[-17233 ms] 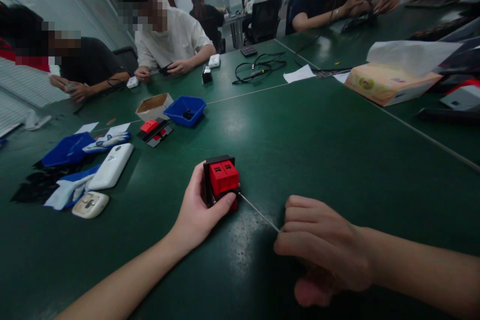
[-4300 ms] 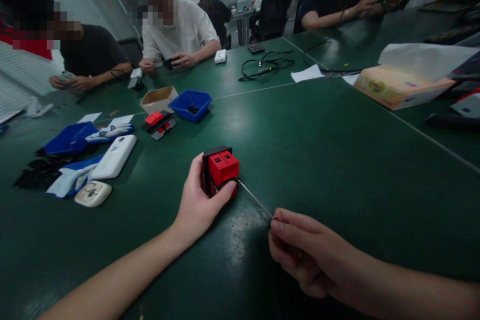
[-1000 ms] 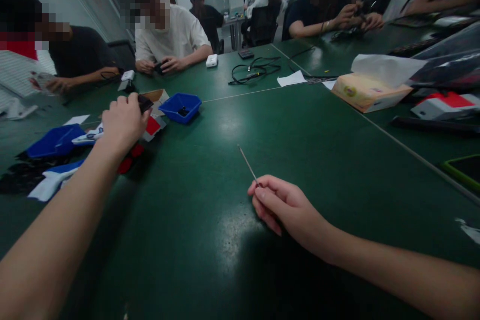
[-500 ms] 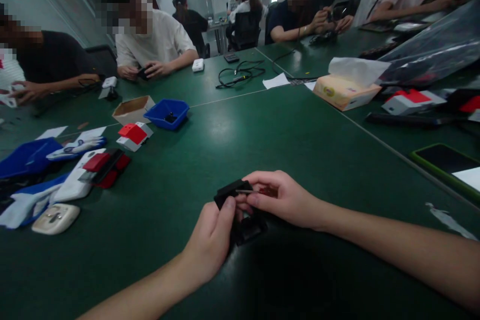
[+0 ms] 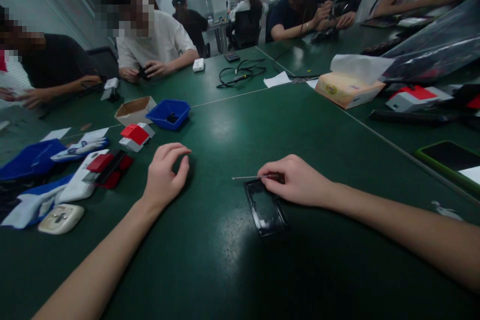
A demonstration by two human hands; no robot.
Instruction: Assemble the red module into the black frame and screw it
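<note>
Nearest the camera, a black flat cover [image 5: 265, 206] lies on the green table [image 5: 318, 130], its far end just under the right hand [image 5: 296, 180]. That hand's fingers are pinched on a thin screwdriver [image 5: 249, 177] whose tip points left over the table. A slip could scratch the cover or send it skidding, since nothing steadies it: the left hand [image 5: 165, 175] hovers well apart, fingers loosely curled and empty. Farther left, a red-and-black part [image 5: 107, 167] lies near them.

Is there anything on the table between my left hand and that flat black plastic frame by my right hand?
Nothing visible: only bare green table lies between the left hand and the flat black plastic frame.
</note>
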